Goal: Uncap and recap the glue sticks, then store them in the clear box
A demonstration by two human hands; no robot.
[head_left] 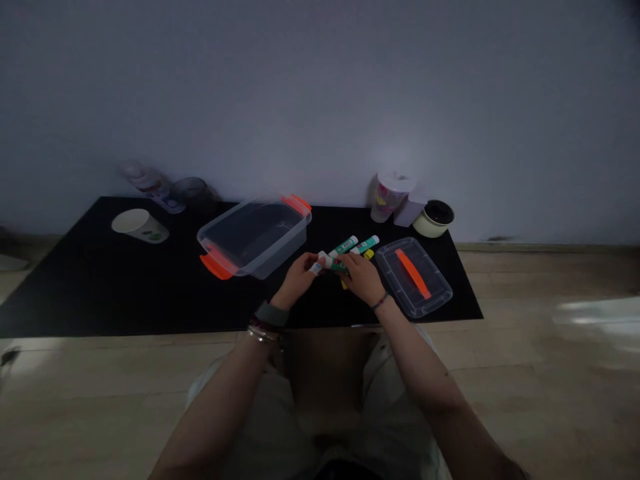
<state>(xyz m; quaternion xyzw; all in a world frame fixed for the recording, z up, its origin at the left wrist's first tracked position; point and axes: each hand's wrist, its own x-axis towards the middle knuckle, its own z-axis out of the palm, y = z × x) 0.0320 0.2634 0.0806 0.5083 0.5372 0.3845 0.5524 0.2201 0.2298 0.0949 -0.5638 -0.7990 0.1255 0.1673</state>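
There you go, your left hand (297, 279) and right hand (363, 279) have fingers closed narrow around the green-and-white glue sticks (345, 247) just above the black mat (65, 293), all outside the clear orange-handled tub (250, 261) on your left, the clear lid (435, 293) lying on your right.

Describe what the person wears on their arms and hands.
The left hand and right hand are bare, without gloves. The left wrist wears a wide dark grey band beside a stack of thin metallic bangles. The right wrist wears a thin dark bracelet. No sleeves show on the forearms.
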